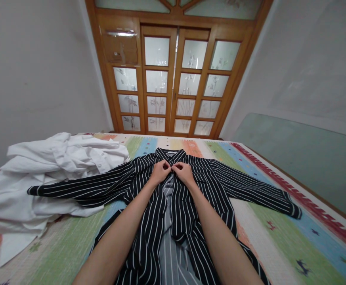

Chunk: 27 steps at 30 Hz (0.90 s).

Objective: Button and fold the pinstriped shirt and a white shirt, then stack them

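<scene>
A black shirt with white stripes point(143, 170) lies face up with both sleeves spread to the sides. Its collar point(171, 153) points away from me, and the front hangs apart below my hands, showing the greyish inside. Just under the collar, my left hand point(161, 171) pinches one front edge of the shirt between thumb and fingertips. Close beside it, my right hand point(182, 172) pinches the other front edge. The fingertips of the two hands nearly meet. Any button between them is too small to make out.
Crumpled white cloth point(56, 158) is heaped at the left, partly under the shirt's left-side sleeve. A colourful striped cover point(268, 237) lies beneath everything. Beyond stand wooden doors with glass panes point(173, 79); a pale green board point(297, 154) runs along the right.
</scene>
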Tool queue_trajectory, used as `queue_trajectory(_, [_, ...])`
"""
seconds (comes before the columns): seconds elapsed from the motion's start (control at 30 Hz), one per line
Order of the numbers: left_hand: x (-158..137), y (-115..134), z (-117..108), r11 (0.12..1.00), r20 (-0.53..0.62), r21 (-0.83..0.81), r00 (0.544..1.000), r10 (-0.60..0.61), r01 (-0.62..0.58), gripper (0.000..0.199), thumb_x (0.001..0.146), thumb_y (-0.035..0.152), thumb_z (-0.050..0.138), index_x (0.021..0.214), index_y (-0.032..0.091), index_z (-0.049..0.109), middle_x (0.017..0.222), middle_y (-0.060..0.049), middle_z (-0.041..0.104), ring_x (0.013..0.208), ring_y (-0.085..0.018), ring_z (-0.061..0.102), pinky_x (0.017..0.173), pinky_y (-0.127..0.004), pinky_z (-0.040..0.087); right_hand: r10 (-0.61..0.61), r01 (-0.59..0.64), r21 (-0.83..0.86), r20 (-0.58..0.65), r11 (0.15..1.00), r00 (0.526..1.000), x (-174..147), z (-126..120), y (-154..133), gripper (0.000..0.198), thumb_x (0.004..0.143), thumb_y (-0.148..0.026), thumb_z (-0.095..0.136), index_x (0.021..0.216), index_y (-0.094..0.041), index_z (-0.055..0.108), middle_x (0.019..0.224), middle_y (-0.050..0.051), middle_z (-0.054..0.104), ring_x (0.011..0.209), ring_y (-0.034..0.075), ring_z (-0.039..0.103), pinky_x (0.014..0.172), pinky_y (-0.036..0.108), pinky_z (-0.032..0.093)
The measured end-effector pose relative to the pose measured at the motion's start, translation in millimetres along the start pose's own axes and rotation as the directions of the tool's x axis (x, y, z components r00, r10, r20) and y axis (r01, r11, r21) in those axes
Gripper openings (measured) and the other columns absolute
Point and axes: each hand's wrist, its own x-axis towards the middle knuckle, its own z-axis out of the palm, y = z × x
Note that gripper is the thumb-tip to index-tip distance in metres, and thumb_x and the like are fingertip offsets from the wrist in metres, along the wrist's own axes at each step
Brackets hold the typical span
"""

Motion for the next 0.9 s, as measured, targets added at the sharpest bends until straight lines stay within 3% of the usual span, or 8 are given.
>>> queue_trajectory(0.17, [2,-6,2,0.988,-0.012,-0.148,0.999,-0.048,0.046,0.019,0.068,0.009,0.064,0.077,0.019,0.051,0.068,0.004,0.061,0.065,-0.012,0.063,0.064,-0.023,0.049,-0.005,0.006,-0.036,0.019,0.999,1.000,2,2,5,0.015,0.075,-0.022,0.056,0.068,-0.019,0.069,0.070,0.004,0.072,0.068,0.017,0.064,0.068,0.027,0.048])
queue_trajectory(0.43, [4,-7,2,0.988,-0.022,-0.122,0.995,-0.096,0.093,0.016,0.071,0.007,0.062,0.081,0.019,0.060,0.069,0.003,0.066,0.066,-0.013,0.066,0.067,-0.024,0.051,-0.033,0.034,-0.061,0.019,0.998,0.999,4,4,9,0.015,0.079,-0.021,0.056,0.070,-0.019,0.067,0.075,0.004,0.071,0.071,0.018,0.064,0.070,0.028,0.048])
queue_trajectory(0.63, [2,-8,-1,0.988,-0.066,0.155,0.998,-0.015,0.025,0.018,0.078,0.011,0.058,0.088,0.020,0.071,0.088,-0.004,0.071,0.081,-0.017,0.064,0.083,-0.033,0.051,-0.075,0.079,-0.157,0.036,0.984,0.997,4,3,10,0.014,0.081,-0.018,0.057,0.076,-0.018,0.070,0.077,0.005,0.069,0.070,0.017,0.062,0.072,0.028,0.048])
queue_trajectory(0.77, [-4,-4,1,0.897,0.017,0.441,1.000,0.015,-0.021,0.022,0.079,0.011,0.055,0.087,0.020,0.072,0.095,-0.007,0.070,0.096,-0.023,0.061,0.092,-0.039,0.046,-0.066,0.100,-0.335,0.112,0.937,0.992,2,3,7,0.018,0.078,-0.013,0.057,0.081,-0.019,0.074,0.083,0.005,0.069,0.081,0.019,0.061,0.081,0.030,0.047])
queue_trajectory(0.9, [-9,4,3,0.798,0.004,0.602,0.999,-0.041,0.031,0.025,0.085,0.015,0.048,0.097,0.017,0.069,0.103,-0.012,0.069,0.101,-0.027,0.060,0.090,-0.040,0.044,-0.020,0.082,-0.497,0.129,0.864,0.991,0,3,1,0.024,0.083,-0.015,0.053,0.090,-0.020,0.075,0.101,0.009,0.068,0.103,0.023,0.056,0.093,0.034,0.042])
